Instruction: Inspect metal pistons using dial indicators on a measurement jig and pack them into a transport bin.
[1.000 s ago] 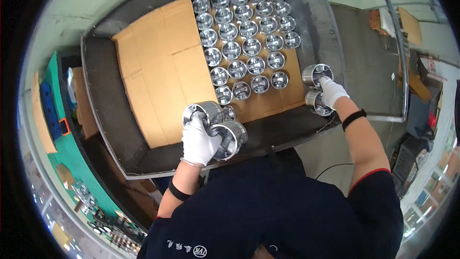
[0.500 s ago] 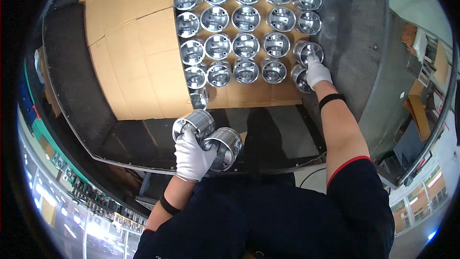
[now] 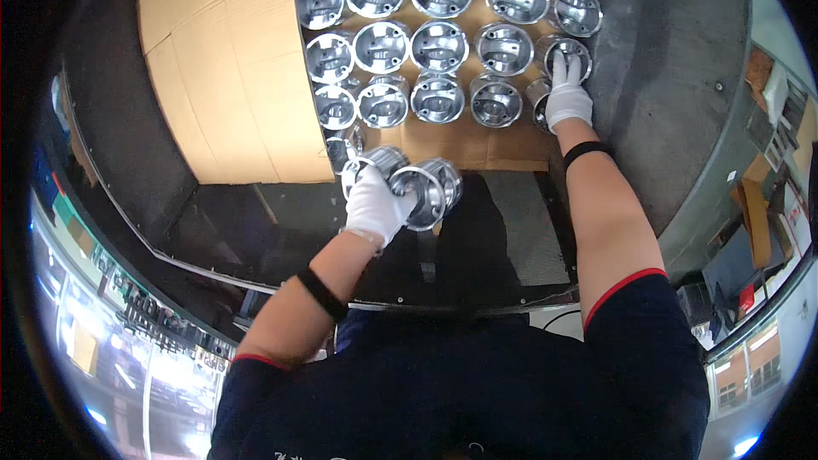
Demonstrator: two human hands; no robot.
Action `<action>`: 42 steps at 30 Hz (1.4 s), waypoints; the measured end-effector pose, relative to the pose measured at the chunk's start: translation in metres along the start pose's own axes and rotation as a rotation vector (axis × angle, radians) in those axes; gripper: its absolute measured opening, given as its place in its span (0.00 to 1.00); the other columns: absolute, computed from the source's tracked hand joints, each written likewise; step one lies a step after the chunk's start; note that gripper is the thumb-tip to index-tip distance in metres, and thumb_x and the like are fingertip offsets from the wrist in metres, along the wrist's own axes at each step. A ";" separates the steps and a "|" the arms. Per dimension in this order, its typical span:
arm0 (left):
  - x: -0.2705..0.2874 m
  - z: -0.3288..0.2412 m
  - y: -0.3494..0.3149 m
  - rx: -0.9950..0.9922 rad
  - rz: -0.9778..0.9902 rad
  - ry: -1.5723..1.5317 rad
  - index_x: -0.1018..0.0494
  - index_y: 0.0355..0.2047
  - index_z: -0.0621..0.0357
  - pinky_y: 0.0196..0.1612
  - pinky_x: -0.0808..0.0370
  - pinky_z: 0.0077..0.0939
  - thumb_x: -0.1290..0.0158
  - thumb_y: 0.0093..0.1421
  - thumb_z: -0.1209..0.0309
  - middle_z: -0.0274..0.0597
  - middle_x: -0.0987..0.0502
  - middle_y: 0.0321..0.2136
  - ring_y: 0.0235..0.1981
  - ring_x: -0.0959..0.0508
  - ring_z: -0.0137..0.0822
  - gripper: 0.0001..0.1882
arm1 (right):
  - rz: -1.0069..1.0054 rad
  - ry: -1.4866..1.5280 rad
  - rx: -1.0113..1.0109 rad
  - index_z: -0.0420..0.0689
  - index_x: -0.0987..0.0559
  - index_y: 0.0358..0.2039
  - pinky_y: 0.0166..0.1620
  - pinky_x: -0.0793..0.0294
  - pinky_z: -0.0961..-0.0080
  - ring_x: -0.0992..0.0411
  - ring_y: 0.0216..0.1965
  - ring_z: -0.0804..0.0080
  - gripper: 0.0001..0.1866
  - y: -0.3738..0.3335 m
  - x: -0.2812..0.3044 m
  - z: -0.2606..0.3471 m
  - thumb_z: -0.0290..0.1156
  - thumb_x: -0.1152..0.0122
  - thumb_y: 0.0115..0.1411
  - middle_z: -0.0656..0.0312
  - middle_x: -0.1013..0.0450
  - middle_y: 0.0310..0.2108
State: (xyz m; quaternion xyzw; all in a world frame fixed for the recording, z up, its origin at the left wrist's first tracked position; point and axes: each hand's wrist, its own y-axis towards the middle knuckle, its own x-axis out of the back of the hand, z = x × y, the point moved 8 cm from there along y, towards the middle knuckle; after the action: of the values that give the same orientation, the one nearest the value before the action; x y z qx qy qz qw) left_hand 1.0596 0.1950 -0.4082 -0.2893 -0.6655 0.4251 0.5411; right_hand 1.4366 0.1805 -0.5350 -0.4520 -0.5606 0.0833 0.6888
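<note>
Shiny metal pistons stand in rows, hollow ends up, on a cardboard sheet (image 3: 460,146). My left hand (image 3: 375,206), white-gloved, is closed on two pistons, an upper-left piston (image 3: 388,159) and a right-hand piston (image 3: 436,192). They hang over the near edge of the cardboard, close to the nearest piston of the left column (image 3: 342,152). At the right end of the rows, my gloved right hand (image 3: 568,102) has its fingers stretched out and slightly apart on a piston (image 3: 573,44). Another piston (image 3: 538,95) beside it is partly covered by that hand.
A dark-walled bin surrounds the cardboard, with its right wall (image 3: 656,77) close to my right arm. Folded cardboard (image 3: 230,77) covers the left side. The bin's dark front floor (image 3: 298,230) and front edge (image 3: 460,300) lie nearest me.
My left hand has moved up and right with its two pistons, toward the rows. My right hand stays at the right column, its fingers now straighter on the piston. The view has shifted slightly.
</note>
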 end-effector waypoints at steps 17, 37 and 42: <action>-0.057 0.012 0.067 0.228 -0.089 0.043 0.35 0.57 0.55 0.57 0.30 0.36 0.32 0.45 0.56 0.52 0.25 0.50 0.54 0.26 0.48 0.41 | 0.794 0.168 0.289 0.40 0.32 0.60 0.60 0.34 0.65 0.31 0.58 0.51 0.43 -0.111 -0.047 0.134 0.63 0.45 0.56 0.44 0.29 0.55; -0.084 0.028 0.112 0.008 0.182 0.040 0.29 0.46 0.67 0.51 0.26 0.41 0.41 0.58 0.60 0.62 0.22 0.43 0.49 0.23 0.53 0.23 | 0.649 0.459 -0.334 0.51 0.39 0.67 0.60 0.32 0.62 0.31 0.58 0.50 0.38 -0.111 -0.192 0.129 0.42 0.45 0.55 0.45 0.31 0.58; -0.056 0.017 0.101 -0.470 0.489 0.376 0.30 0.53 0.65 0.53 0.27 0.38 0.46 0.59 0.61 0.60 0.23 0.46 0.49 0.23 0.53 0.25 | 0.707 0.223 -0.132 0.40 0.41 0.67 0.63 0.35 0.63 0.35 0.62 0.51 0.46 -0.106 -0.138 0.139 0.48 0.37 0.51 0.43 0.35 0.61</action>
State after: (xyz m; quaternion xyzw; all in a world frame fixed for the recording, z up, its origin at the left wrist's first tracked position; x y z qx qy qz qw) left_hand 1.0495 0.1913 -0.5241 -0.6285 -0.5450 0.3171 0.4553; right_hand 1.2279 0.1065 -0.5602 -0.6673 -0.2957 0.2299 0.6438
